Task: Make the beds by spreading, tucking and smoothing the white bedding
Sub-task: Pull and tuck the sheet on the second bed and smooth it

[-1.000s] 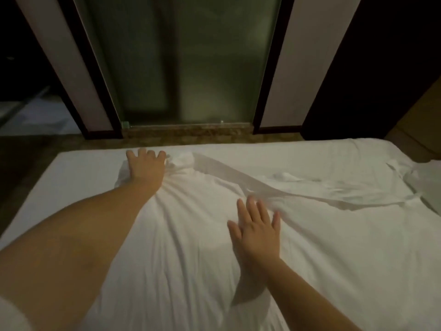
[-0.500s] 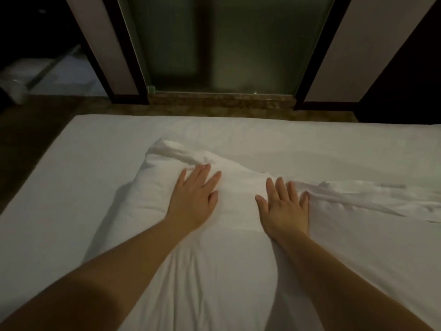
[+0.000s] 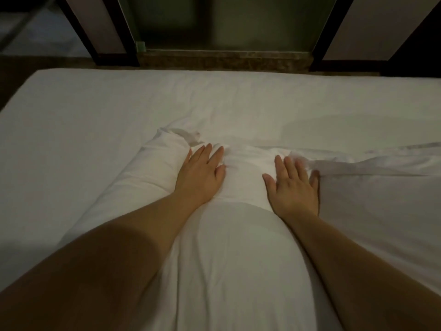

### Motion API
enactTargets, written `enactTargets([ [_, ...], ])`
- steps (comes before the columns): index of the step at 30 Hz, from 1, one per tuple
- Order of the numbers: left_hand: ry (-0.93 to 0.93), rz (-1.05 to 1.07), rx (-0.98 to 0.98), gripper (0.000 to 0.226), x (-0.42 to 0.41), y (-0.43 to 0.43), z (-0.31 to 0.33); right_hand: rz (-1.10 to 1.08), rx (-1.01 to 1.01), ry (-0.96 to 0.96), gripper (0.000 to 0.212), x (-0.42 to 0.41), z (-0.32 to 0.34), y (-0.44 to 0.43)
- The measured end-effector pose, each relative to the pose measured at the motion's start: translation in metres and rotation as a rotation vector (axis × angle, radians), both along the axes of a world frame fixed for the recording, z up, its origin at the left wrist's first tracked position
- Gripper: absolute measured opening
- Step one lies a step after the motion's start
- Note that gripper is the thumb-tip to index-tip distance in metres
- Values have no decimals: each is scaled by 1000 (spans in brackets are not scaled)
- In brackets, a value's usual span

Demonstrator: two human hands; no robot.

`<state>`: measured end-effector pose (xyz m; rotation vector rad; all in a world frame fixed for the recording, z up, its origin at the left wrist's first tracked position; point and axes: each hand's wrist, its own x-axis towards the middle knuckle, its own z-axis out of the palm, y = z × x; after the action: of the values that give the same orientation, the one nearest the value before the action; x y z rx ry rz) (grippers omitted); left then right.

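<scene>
Leaning over a bed in a dim room, a person sets both hands flat on the white bedding heaped down its middle. The left hand and right hand lie side by side, a little apart. Their fingers are straight and spread and the palms press the cloth; neither grips anything. The bedding's long axis runs from the near edge of the bed, under the forearms, straight away from the person. It ends just beyond the fingertips, well short of the far edge. Its left side is turned under in a thick roll just beside the left hand, topped by a crumpled corner. A raised fold trails from beside the right hand's little finger toward the bed's right edge. The cloth to be spread thus lies ahead and to both sides, with the left hand nearer the roll and the right nearer the fold. The bed's flat white surface reaches to its left and far edges, and nothing on it appears to block an outward sweep. Beyond the far edge are dark floor, a stone sill and a frosted glass door in dark frames. The bedding looks far from smooth, and the spreading has likely only begun.
</scene>
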<state>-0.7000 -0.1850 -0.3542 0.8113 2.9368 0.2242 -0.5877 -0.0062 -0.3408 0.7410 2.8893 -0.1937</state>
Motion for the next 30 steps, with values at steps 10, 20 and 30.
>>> enactTargets([
  [10, 39, -77, -101, 54, 19, -6, 30, -6, 10, 38, 62, 15, 5, -6],
  [20, 185, 204, 109, 88, 181, -147, 115, -112, -166, 319, 60, 100, 58, -65],
  [30, -882, 708, 692, 146, 293, -305, 61, 65, -142, 278, 79, 267, 106, -274],
])
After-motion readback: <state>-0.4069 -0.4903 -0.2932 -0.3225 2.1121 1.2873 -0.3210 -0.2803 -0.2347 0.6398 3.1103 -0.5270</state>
